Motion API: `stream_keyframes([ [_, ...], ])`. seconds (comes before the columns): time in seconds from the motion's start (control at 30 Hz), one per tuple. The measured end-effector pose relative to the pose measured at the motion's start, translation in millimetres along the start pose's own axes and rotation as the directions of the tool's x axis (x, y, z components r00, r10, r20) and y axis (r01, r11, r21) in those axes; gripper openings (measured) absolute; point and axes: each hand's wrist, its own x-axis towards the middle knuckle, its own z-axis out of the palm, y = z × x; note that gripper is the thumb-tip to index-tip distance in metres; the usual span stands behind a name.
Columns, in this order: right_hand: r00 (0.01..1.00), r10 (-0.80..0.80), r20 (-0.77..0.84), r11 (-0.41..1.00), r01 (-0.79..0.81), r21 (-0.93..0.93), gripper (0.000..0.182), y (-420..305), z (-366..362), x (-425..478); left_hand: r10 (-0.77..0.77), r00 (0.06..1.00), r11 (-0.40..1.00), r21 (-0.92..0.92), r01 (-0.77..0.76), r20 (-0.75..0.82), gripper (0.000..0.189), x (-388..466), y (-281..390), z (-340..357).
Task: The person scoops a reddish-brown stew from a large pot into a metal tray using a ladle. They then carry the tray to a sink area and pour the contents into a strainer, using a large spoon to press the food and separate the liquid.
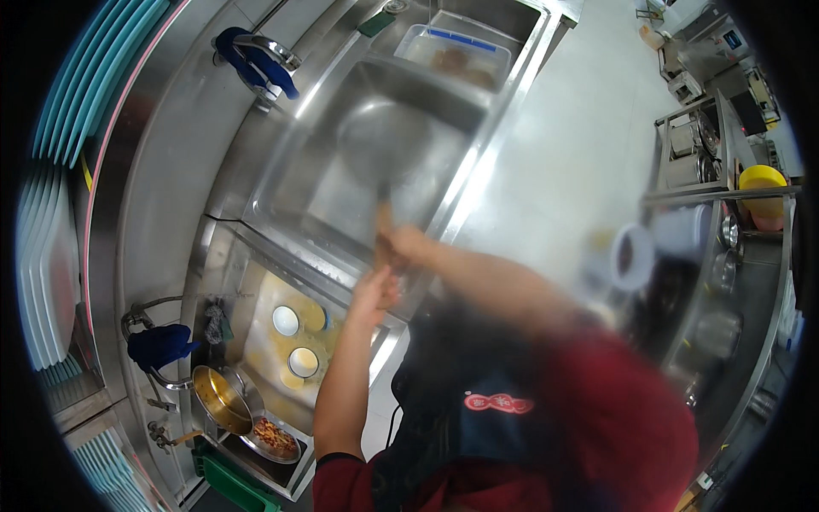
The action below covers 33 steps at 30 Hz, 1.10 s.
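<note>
Both hands grip the wooden handle of a round, long-handled kitchen utensil [383, 214]. Its grey head is heavily blurred and hangs over a stainless steel sink basin [288, 192]; whether it is a strainer or a pan I cannot tell. My left hand [373, 296] wraps the handle's near end. Farther along, my right hand [407, 246] is closed around the same handle, closer to the head. Both hands are above the basin's front corner, and the fingers partly hide the grip.
A left-hand sink [256, 345] holds cloudy yellowish water and several cups. By it are a metal pot [224, 400] and a bowl of reddish food scraps [274, 438]. A plastic tub [461, 54] sits beyond the basin. Faucets wrapped in blue cloth [256, 64] line the wall.
</note>
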Motion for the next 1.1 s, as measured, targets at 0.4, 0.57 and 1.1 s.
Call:
stream_keyframes([
  [0.4,0.913,-0.202,-0.354,0.965,0.124,-0.232,0.031,-46,-135,110,0.123,0.985,0.809,0.587,-0.03,-0.119,0.025,-27,56,-69],
  [0.57,0.764,-0.072,-0.641,0.98,-0.066,-0.188,0.023,34,-107,251,0.127,0.963,0.849,0.528,0.018,-0.237,0.028,-23,50,-59],
  [1.1,0.662,0.328,-0.674,0.916,-0.051,0.397,0.025,54,-45,234,0.063,0.956,0.89,0.449,0.077,-0.287,0.031,-16,45,-32],
])
